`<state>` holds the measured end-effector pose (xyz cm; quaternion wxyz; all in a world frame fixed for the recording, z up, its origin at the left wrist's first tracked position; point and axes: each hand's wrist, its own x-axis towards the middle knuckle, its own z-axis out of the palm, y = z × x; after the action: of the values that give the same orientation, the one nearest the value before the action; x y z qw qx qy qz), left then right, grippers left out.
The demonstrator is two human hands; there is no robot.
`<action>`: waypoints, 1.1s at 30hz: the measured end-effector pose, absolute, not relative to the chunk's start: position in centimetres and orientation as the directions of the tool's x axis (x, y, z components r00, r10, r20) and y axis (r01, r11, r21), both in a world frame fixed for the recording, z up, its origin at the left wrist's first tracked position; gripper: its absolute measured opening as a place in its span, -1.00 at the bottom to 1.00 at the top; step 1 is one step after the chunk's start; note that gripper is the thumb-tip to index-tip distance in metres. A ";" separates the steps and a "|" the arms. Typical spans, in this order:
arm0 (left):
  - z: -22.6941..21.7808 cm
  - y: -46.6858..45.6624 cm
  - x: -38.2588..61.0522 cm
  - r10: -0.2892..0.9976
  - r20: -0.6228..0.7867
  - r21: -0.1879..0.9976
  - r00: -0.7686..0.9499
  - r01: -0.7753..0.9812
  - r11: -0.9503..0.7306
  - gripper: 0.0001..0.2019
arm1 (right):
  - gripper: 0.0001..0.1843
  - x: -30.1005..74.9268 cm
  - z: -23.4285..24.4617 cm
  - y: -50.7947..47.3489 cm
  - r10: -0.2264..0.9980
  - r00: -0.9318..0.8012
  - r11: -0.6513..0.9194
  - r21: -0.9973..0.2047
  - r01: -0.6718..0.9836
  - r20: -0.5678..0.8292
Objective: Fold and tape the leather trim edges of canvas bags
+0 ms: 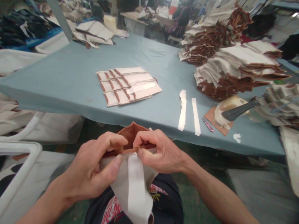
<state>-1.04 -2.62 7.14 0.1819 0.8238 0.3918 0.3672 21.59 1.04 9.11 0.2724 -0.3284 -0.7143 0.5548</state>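
Between my two hands is a fabric piece (121, 171), off-white outside and brown inside, held over my lap with its top edge spread apart. A white strip (136, 186) runs down its front from that edge. My right hand (158, 151) pinches the brown-edged rim where the strip's top end lies. On the other side, my left hand (100, 168) grips the same rim, thumb in front and fingers behind. The lower end of the fabric hangs down and curls.
Similar flat pieces (130, 85) overlap on the blue-covered table (77, 71). Two white strips (182, 110), a small pink tool (207, 125) and a dark-handled brush (238, 111) beside a glue-stained container lie to the right. Fabric stacks (233, 68) rise behind; a white-rimmed bin (21, 146) stands left.
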 end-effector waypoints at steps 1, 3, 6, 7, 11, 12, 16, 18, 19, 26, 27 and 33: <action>7.4 -2.5 -1.2 0.795 0.403 0.635 0.454 0.487 -0.600 -0.83 | -0.94 21.7 9.1 0.9 0.772 -0.633 0.219 -0.959 0.177 0.059; 7.6 -2.2 -1.4 0.784 0.311 0.685 0.537 0.445 -0.577 -0.70 | -0.93 21.7 8.9 0.6 0.773 -0.627 0.274 -0.942 0.192 0.097; 6.6 -1.7 -1.9 0.715 0.358 0.633 0.601 0.406 -0.659 -0.68 | -0.91 21.6 8.6 0.0 0.764 -0.638 0.235 -0.962 0.136 0.097; 6.1 -1.6 -2.1 0.690 0.413 0.607 0.594 0.385 -0.695 -0.67 | -0.91 21.4 8.4 -0.2 0.757 -0.647 0.188 -0.978 0.091 0.085; 3.4 -1.3 -1.2 0.767 0.481 0.737 0.425 0.279 -0.616 -0.51 | -0.94 19.6 7.2 -0.9 0.757 -0.649 -0.061 -0.982 -0.179 0.072; 2.8 -1.3 -0.4 0.810 0.449 0.788 0.377 0.262 -0.558 -0.47 | -0.92 19.0 6.8 -1.0 0.766 -0.635 -0.096 -0.959 -0.267 0.100; 0.7 -1.3 3.2 0.892 0.376 0.870 0.250 0.237 -0.433 -0.52 | -0.87 17.8 6.4 -1.0 0.781 -0.563 -0.043 -0.876 -0.480 0.269; 0.0 -1.2 4.3 0.910 0.356 0.891 0.211 0.218 -0.399 -0.58 | -0.90 18.3 7.0 -0.7 0.769 -0.565 0.076 -0.921 -0.383 0.299; -0.1 -1.1 4.4 0.914 0.349 0.897 0.205 0.209 -0.390 -0.59 | -0.90 18.8 7.5 -0.5 0.761 -0.575 0.159 -0.945 -0.285 0.301; 4.4 0.4 0.6 0.860 0.342 0.886 0.378 0.176 -0.429 -0.47 | -0.86 21.8 10.0 0.9 0.684 -0.640 0.586 -0.785 0.199 0.349; 5.7 0.5 0.2 0.841 0.343 0.874 0.419 0.185 -0.449 -0.47 | -0.87 21.9 10.1 1.0 0.676 -0.648 0.597 -0.776 0.204 0.350; 11.4 0.7 0.3 0.777 0.187 0.815 0.601 0.346 -0.464 -0.50 | -0.88 22.4 10.2 1.9 0.653 -0.659 0.673 -0.685 0.278 0.374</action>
<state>0.34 0.68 11.42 0.3838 0.8081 0.3476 0.2806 22.36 1.94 10.15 0.3122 -0.2707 -0.8597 0.3003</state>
